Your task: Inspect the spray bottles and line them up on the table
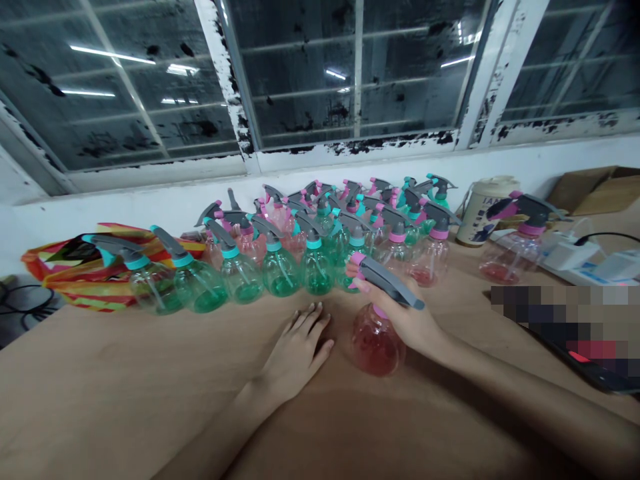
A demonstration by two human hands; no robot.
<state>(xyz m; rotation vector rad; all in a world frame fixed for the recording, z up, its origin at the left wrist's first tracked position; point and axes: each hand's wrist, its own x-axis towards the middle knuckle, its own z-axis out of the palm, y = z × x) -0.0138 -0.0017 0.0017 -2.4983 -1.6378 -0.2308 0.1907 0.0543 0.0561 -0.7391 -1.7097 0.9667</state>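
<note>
My right hand (400, 308) is wrapped round the neck and trigger of a pink spray bottle (379, 347) with a grey and pink spray head. The bottle is slightly tilted, and whether its base touches the table is hard to tell. Flat on the wooden table (150, 373), just left of that bottle, lies my left hand (299, 347), its fingers stretched out and holding nothing. Beyond both hands stands a front row of green spray bottles (282, 272) with teal collars. Pink spray bottles (431, 257) stand at the right end and behind, partly hidden.
Another pink spray bottle (510, 257) stands apart at right, near a white power strip (575, 257) with chargers. Behind it are a cream canister (485, 212) and a cardboard box (600, 187). A phone (565, 347) lies front right. An orange patterned bag (100, 277) sits at far left.
</note>
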